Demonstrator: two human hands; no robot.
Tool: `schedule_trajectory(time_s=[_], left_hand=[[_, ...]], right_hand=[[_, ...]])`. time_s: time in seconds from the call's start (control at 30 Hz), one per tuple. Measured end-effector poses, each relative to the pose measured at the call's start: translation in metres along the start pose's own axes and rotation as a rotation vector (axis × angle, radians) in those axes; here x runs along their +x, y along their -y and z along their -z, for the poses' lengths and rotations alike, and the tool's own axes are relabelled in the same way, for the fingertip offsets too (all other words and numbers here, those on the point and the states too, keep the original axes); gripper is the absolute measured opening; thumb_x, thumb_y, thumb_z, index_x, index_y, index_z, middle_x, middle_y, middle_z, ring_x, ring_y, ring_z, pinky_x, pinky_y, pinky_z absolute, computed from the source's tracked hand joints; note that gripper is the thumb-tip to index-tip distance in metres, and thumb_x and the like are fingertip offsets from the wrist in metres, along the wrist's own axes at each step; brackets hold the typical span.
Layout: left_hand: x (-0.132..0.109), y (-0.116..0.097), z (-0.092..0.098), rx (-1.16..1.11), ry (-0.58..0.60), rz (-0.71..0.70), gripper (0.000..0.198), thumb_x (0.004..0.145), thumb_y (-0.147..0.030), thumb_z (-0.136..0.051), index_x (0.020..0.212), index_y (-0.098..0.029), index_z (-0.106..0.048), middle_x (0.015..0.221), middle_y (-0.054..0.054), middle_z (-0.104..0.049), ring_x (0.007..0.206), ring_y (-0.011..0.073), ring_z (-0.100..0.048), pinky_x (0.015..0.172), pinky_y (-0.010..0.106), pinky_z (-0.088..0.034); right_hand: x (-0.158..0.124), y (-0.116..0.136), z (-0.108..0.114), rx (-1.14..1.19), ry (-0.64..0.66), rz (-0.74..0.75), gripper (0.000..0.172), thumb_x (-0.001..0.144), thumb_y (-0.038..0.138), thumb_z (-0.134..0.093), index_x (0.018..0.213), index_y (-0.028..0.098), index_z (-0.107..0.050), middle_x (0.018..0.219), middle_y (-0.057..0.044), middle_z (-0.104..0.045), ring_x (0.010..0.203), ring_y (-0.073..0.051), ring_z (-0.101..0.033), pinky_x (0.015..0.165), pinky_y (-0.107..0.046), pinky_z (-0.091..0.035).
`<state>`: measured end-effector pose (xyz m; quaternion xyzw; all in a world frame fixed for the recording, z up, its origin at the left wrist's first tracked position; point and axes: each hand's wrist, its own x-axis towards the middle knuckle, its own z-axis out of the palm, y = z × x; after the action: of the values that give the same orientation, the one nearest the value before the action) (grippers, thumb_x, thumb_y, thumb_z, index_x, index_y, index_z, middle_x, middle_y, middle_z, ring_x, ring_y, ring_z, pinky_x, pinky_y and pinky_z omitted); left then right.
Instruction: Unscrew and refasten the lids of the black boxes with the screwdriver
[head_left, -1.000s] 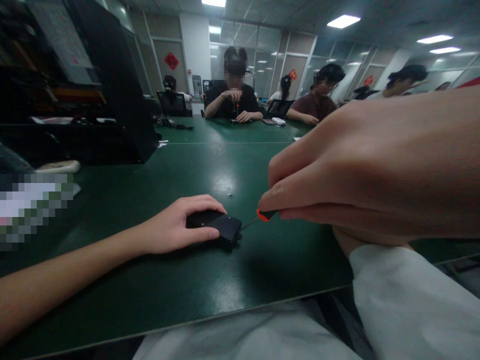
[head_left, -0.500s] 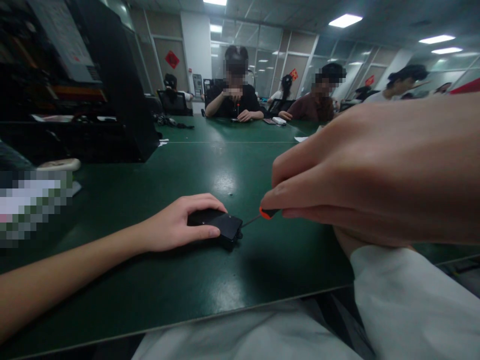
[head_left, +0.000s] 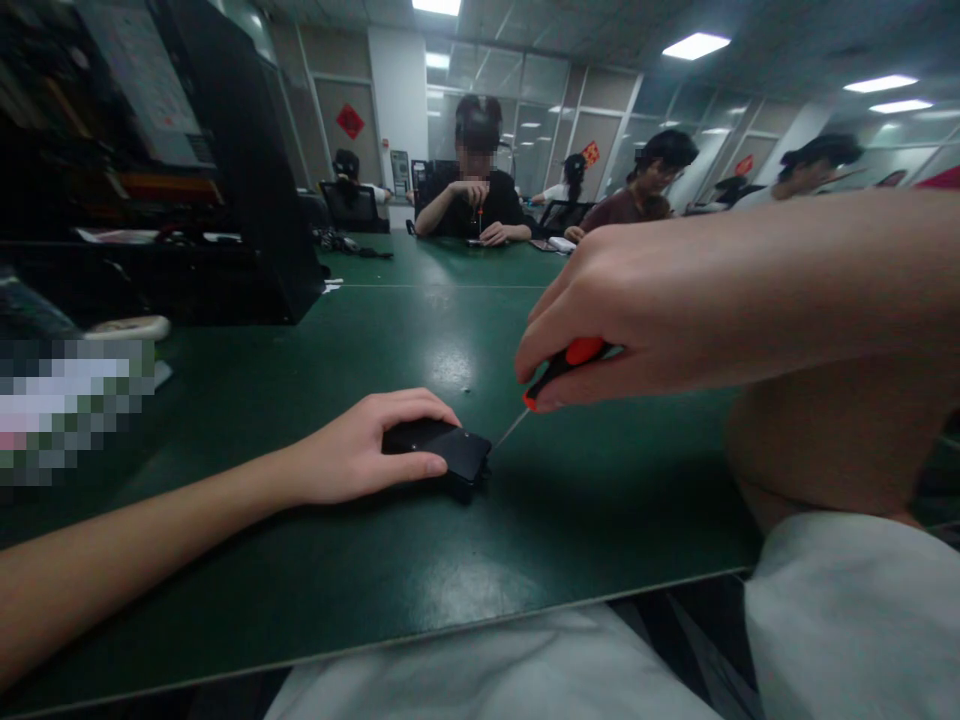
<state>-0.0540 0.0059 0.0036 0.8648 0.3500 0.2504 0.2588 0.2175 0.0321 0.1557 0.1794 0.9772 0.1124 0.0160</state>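
A small flat black device [head_left: 448, 449] lies on the green table [head_left: 375, 560]. My left hand [head_left: 360, 445] grips it from the left, fingers curled over its top and thumb along its near side. My right hand [head_left: 675, 300] is closed round a screwdriver [head_left: 559, 372] with an orange and black handle. The thin shaft slants down to the left, and its tip meets the device's right end.
A black cabinet [head_left: 247, 170] and shelves of clutter stand at the left. Several people sit at the far end of the table, one [head_left: 472, 190] holding a small screwdriver. The table's near edge runs just above my white-clad lap [head_left: 487, 670].
My right hand has lifted and tilted, so more of the orange handle shows and the shaft slants more steeply. The view has shifted slightly. My left hand and the device have stayed put.
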Motion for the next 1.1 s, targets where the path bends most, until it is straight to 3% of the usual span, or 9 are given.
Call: schedule_trajectory(time_s=[0.1, 0.2, 0.37, 0.47, 0.73, 0.93, 1.1], left_hand=[[0.001, -0.001, -0.001, -0.012, 0.004, -0.009, 0.033, 0.092, -0.043, -0.069, 0.116, -0.02, -0.069, 0.114, 0.007, -0.069, 0.104, 0.025, -0.064, 0.091, 0.034, -0.049], [0.0, -0.002, -0.001, -0.019, 0.003, -0.008, 0.032, 0.092, -0.042, -0.068, 0.116, -0.02, -0.068, 0.113, 0.006, -0.069, 0.103, 0.0239, -0.063, 0.09, 0.033, -0.048], [-0.001, 0.0, 0.0, 0.004, 0.018, 0.0, 0.033, 0.093, -0.043, -0.067, 0.118, -0.021, -0.067, 0.116, 0.006, -0.067, 0.104, 0.0237, -0.062, 0.09, 0.032, -0.047], [-0.001, 0.001, 0.0, 0.026, 0.019, 0.003, 0.034, 0.093, -0.044, -0.067, 0.118, -0.021, -0.068, 0.115, 0.007, -0.067, 0.103, 0.0243, -0.063, 0.09, 0.033, -0.047], [-0.002, 0.001, 0.0, 0.046, 0.009, -0.006, 0.035, 0.093, -0.045, -0.066, 0.117, -0.021, -0.068, 0.115, 0.008, -0.068, 0.103, 0.0258, -0.063, 0.088, 0.033, -0.049], [-0.002, 0.0, 0.0, 0.038, 0.002, 0.007, 0.034, 0.092, -0.044, -0.068, 0.118, -0.021, -0.068, 0.114, 0.006, -0.068, 0.099, 0.0232, -0.064, 0.086, 0.03, -0.048], [-0.002, 0.0, -0.001, 0.05, -0.007, 0.019, 0.036, 0.091, -0.047, -0.067, 0.116, -0.02, -0.069, 0.113, 0.007, -0.068, 0.099, 0.0246, -0.064, 0.087, 0.032, -0.049]], right_hand=[[0.003, -0.015, -0.01, 0.117, 0.148, 0.007, 0.052, 0.097, 0.062, -0.048, 0.096, 0.018, -0.076, 0.075, -0.001, -0.069, 0.054, -0.005, -0.046, 0.056, -0.025, -0.03], [-0.004, -0.029, -0.041, 0.178, 0.176, -0.103, 0.062, 0.097, 0.068, -0.042, 0.088, 0.017, -0.075, 0.069, -0.001, -0.065, 0.053, -0.006, -0.045, 0.057, -0.026, -0.028], [-0.01, -0.034, -0.105, 0.244, 0.12, -0.146, 0.06, 0.102, 0.061, -0.036, 0.088, 0.015, -0.072, 0.073, -0.006, -0.065, 0.062, -0.011, -0.052, 0.063, -0.027, -0.028], [-0.007, -0.036, -0.125, 0.21, 0.071, -0.139, 0.064, 0.102, 0.063, -0.031, 0.085, 0.015, -0.069, 0.074, -0.007, -0.064, 0.066, -0.012, -0.053, 0.065, -0.026, -0.027], [-0.007, -0.039, -0.134, 0.091, -0.066, -0.154, 0.087, 0.093, 0.08, -0.008, 0.077, 0.013, -0.062, 0.07, -0.008, -0.062, 0.061, -0.012, -0.051, 0.059, -0.027, -0.019], [-0.007, -0.025, -0.13, 0.028, -0.139, -0.142, 0.086, 0.092, 0.081, -0.01, 0.075, 0.015, -0.062, 0.069, -0.007, -0.063, 0.057, -0.011, -0.048, 0.058, -0.028, -0.014], [-0.011, -0.044, -0.129, 0.012, -0.154, -0.069, 0.085, 0.094, 0.08, -0.011, 0.07, 0.014, -0.059, 0.064, -0.006, -0.059, 0.055, -0.01, -0.046, 0.057, -0.027, -0.016]])
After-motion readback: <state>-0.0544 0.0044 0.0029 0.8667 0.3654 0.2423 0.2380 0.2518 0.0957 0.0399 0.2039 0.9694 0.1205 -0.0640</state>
